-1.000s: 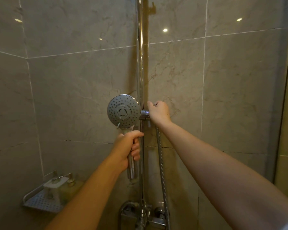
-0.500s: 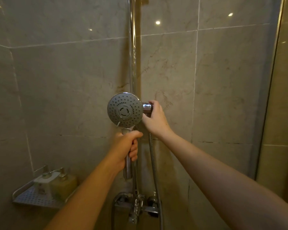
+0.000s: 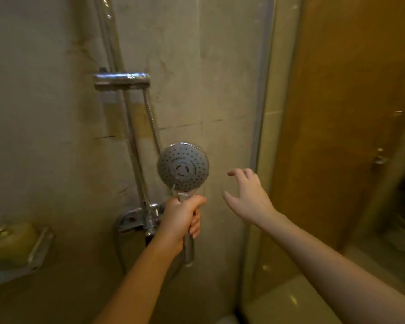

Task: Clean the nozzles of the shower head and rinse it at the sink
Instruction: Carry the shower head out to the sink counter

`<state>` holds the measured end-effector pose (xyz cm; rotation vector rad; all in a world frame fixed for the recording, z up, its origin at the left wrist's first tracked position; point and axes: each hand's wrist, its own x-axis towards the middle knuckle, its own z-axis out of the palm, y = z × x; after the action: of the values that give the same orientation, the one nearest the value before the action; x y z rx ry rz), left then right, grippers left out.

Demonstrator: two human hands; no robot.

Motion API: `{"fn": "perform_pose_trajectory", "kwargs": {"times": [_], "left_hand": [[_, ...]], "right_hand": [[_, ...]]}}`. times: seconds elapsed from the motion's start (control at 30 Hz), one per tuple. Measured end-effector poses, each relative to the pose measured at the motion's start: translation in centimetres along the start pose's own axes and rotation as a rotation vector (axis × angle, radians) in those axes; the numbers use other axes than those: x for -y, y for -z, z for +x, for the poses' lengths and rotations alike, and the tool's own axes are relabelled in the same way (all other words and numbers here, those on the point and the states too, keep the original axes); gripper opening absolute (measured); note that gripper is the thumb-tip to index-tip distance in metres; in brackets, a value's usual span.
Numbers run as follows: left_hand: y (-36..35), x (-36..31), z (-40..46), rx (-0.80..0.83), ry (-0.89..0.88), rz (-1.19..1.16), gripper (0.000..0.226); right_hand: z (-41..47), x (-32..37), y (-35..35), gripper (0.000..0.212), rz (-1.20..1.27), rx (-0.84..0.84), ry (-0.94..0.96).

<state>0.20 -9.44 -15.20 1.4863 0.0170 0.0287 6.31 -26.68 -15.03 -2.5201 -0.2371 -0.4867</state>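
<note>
Nozzles face the camera because the left hand (image 3: 181,217) grips the shower head (image 3: 182,166) by its handle, upright, clear of the empty holder (image 3: 122,79) up on the rail (image 3: 132,141), so the head is free to carry off. The hose (image 3: 151,118) hangs from the holder's side down behind the head. The right hand (image 3: 247,195) hangs just beside the head, grasping nothing, fingers loosely spread, likely ready to steady it. No sink shows; cleaning has probably not begun
</note>
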Motion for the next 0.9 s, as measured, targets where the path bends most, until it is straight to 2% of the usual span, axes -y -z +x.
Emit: {"fn": "perform_pose_trajectory", "kwargs": {"times": [0.13,0.27,0.43,0.57,0.67,0.77,0.9], "left_hand": [[-4.2,3.6,-3.6,0.191,0.1,-0.016,0.041],[-9.6,7.0,-8.5,0.393,0.167,-0.008,0.041],[-15.2,10.4,-15.1,0.658,0.251,0.023,0.033],[-19.5,12.1,-20.5,0.91,0.303,0.122,0.027],[-23.4,12.4,-23.9,1.068,0.308,0.176,0.027],[-27.3,12.9,-26.1,1.189,0.31,0.217,0.016],[-32.6,13.5,-27.3,1.253,0.323,0.197,0.012]], "right_hand": [[-8.0,-4.1,2.5,0.045,-0.117,0.021,-0.127],[-17.6,-7.8,5.0,0.041,-0.119,-0.014,-0.326],[-30.1,-10.0,7.6,0.036,-0.093,-0.159,-0.599],[-39.0,-11.4,9.3,0.031,-0.174,-0.251,-0.787],[-42.4,-13.7,11.4,0.034,-0.296,-0.293,-0.928],[-44.5,-16.2,13.6,0.037,-0.352,-0.31,-1.026],[-47.0,-19.2,16.3,0.038,-0.387,-0.38,-1.168]]}}
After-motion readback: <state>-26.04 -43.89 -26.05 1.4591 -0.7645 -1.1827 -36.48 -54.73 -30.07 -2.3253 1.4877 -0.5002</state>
